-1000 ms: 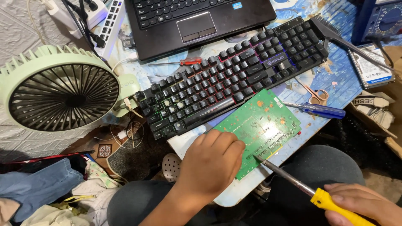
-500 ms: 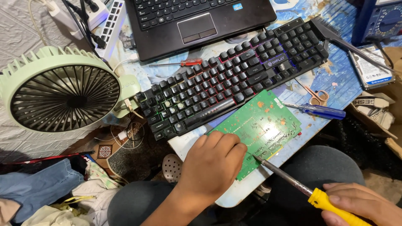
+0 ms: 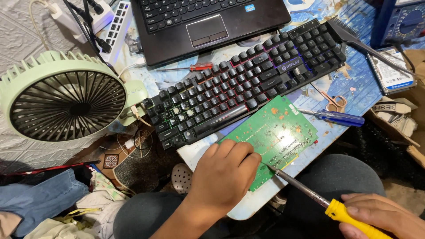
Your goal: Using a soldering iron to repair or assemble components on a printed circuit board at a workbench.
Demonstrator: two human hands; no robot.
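Centre frame: left hand, fingers curled and pressed down, pins the green circuit board steady. Lower right: right hand grips a yellow-handled screwdriver, tip touching the board.

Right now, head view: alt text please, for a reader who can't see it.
The left hand presses a green circuit board while the right hand touches a yellow-handled screwdriver to it, beside a backlit keyboard.
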